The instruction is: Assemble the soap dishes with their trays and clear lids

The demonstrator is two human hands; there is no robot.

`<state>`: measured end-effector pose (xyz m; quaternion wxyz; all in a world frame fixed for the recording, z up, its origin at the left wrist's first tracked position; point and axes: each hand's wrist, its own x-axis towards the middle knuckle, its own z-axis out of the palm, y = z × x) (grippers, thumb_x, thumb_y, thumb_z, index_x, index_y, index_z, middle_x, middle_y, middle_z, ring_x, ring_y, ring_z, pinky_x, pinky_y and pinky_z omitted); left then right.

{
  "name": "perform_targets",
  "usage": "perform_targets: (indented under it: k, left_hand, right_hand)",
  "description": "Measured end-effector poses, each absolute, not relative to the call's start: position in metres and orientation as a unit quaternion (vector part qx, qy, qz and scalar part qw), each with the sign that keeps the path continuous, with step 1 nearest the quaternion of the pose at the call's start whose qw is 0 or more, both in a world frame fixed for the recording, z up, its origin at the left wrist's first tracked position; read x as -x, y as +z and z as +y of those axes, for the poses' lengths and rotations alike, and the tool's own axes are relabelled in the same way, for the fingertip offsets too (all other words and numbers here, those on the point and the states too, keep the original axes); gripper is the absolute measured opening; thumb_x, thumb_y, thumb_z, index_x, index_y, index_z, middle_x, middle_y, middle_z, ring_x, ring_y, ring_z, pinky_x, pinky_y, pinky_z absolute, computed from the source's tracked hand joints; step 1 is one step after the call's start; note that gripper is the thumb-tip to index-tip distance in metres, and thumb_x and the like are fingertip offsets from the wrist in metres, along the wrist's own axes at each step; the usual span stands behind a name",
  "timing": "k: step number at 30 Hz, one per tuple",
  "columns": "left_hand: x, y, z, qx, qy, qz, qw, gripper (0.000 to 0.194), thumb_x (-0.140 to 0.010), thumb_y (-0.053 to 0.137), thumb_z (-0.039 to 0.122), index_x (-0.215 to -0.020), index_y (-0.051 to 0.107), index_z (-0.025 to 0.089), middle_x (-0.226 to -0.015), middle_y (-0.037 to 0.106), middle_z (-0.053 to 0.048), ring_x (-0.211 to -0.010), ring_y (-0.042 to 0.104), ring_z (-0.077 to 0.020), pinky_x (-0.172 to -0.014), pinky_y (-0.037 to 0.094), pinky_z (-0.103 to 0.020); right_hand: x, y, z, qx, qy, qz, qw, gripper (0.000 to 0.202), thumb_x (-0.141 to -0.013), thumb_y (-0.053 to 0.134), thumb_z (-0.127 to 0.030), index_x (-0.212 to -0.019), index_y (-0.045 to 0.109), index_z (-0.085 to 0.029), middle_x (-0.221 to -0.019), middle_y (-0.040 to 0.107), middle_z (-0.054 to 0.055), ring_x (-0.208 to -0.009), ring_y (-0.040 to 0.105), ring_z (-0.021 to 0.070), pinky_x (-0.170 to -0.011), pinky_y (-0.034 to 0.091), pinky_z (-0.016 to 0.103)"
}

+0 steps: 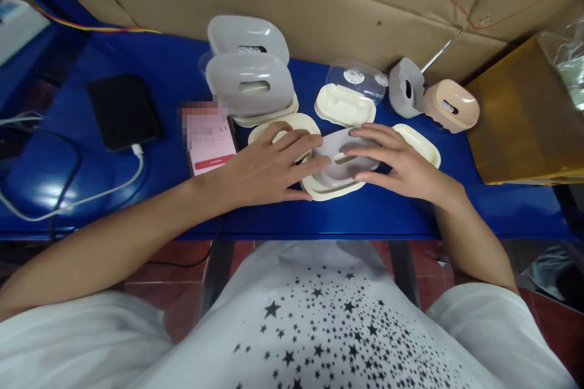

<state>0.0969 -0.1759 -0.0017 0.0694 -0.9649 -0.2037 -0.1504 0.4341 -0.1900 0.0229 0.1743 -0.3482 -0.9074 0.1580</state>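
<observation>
Touching a grey dish (340,176) at both ends, over a cream tray (332,194) near the front edge of the blue surface (283,222). Reaching across a second tray (305,122) with the left hand (267,167), fingers spread and unclenched, with tips at the dish's left rim. Reaching over the right end with the right hand (406,161), fingers apart and loosely curved, thumb by the near rim. Cannot tell whether gripping or merely touching with either.

Having, behind the left hand, two slotted dishes (228,88), tilted up one behind the other. Facing, beyond the grey dish, a cream base (345,104) just before a clear cover (358,79). Having, farther right, a grey holder (404,97) tipped beside a peach dish (458,100), with a cream lid (422,143) just beyond the right hand. Flanked by a lit phone (214,155) and black device (121,109) on the left, a cardboard box (524,127) on the right.
</observation>
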Motion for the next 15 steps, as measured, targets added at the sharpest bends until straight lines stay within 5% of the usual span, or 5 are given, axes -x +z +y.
perform_targets:
  k: [6,15]
  left_hand:
    - [-0.099,-0.008,-0.170,0.973,-0.110,-0.201,0.036,0.062,-0.106,0.077,0.048,-0.159,0.054,0.024,-0.167,0.055,-0.021,-0.146,0.060,-0.0392,-0.122,0.047,-0.058]
    - [-0.092,-0.004,-0.165,0.982,-0.100,-0.160,0.023,0.069,-0.104,0.077,0.065,-0.157,0.062,0.024,-0.169,0.057,-0.018,-0.148,0.061,-0.0378,-0.128,0.043,-0.057]
  right_hand:
    - [-0.419,0.016,-0.202,0.315,0.091,-0.933,0.148,0.048,-0.107,0.071,-0.059,-0.143,0.075,-0.028,-0.138,0.077,0.013,-0.130,0.071,0.0345,-0.109,0.054,0.054]
    - [-0.398,0.005,-0.219,0.264,-0.001,-0.959,0.105,0.050,-0.113,0.064,-0.037,-0.160,0.064,-0.019,-0.156,0.071,0.017,-0.146,0.066,0.0359,-0.120,0.055,0.060]
